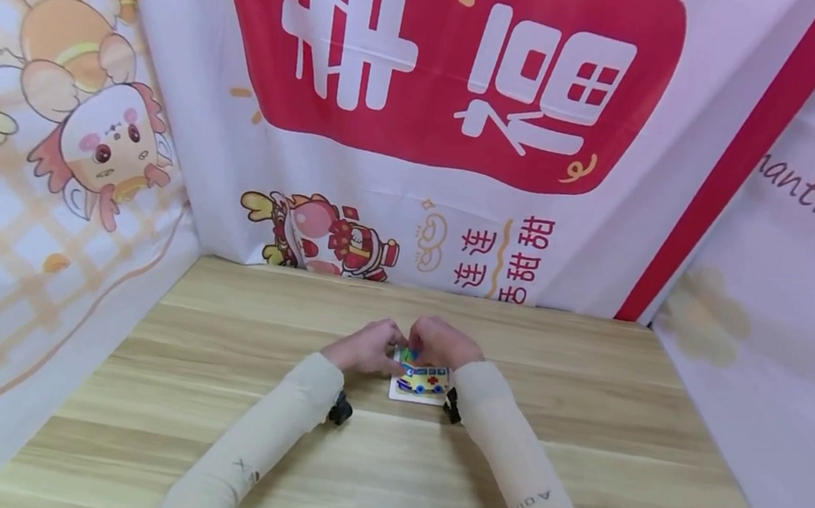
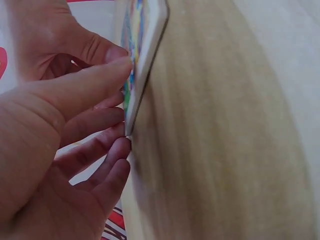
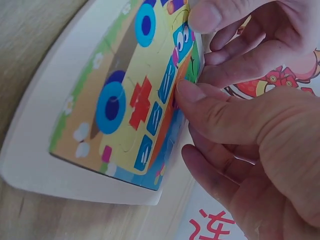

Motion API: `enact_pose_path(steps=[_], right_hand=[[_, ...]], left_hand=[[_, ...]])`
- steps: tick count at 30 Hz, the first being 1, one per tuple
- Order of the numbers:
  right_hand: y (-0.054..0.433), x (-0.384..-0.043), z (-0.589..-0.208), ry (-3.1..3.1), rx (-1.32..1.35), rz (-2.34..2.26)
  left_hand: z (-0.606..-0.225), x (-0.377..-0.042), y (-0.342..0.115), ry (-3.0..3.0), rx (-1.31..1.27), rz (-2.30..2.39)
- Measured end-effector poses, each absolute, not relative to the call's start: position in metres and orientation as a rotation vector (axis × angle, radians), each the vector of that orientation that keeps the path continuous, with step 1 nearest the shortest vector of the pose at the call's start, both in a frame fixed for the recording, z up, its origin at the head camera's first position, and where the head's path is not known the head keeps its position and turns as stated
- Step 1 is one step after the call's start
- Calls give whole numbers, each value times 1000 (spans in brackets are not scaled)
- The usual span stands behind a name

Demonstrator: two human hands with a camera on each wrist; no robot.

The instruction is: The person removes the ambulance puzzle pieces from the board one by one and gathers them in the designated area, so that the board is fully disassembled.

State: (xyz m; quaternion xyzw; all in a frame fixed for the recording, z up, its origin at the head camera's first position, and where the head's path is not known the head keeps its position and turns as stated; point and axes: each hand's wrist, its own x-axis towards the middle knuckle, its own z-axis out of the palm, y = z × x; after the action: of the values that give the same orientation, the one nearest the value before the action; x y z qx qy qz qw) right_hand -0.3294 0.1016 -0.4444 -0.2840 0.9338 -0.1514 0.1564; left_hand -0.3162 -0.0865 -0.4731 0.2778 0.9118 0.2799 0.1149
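A jigsaw puzzle (image 1: 423,380) lies on the table, with a white border and a picture of a yellow ambulance with a red cross, blue windows and blue wheels. My left hand (image 1: 369,347) holds it at the far left edge, the thumb on the picture and the fingers along the rim. At the far edge, my right hand (image 1: 445,345) has its thumb (image 3: 192,97) on the picture above the ambulance's roof, with the fingers curled at the rim. The two thumbs are close together in the left wrist view. The right hand covers the puzzle's upper right part.
The wooden table (image 1: 540,479) ends at a white and red printed cloth (image 1: 424,239) at the back. Printed cloths hang at the left (image 1: 38,245) and right. A black wrist camera (image 1: 340,408) is strapped to the left wrist, and another (image 1: 452,406) to the right.
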Motion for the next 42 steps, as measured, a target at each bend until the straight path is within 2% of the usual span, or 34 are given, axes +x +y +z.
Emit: enact_pose_path(steps=[10,19,36,42], right_hand=[[99,-332,-444,2649,-679,-380],[99,-339,-440,2666,-742,-462],[119,-332,-456,2658,-876,-754],[122,-331,-462,2659,-848,-892]], left_hand=[[-476,-315,-83,2675,730,908],[-472,-318,-86,2707,613,938],[-472,-313,-77,2707,643,909],[-472,-314,-78,2705,652,911]])
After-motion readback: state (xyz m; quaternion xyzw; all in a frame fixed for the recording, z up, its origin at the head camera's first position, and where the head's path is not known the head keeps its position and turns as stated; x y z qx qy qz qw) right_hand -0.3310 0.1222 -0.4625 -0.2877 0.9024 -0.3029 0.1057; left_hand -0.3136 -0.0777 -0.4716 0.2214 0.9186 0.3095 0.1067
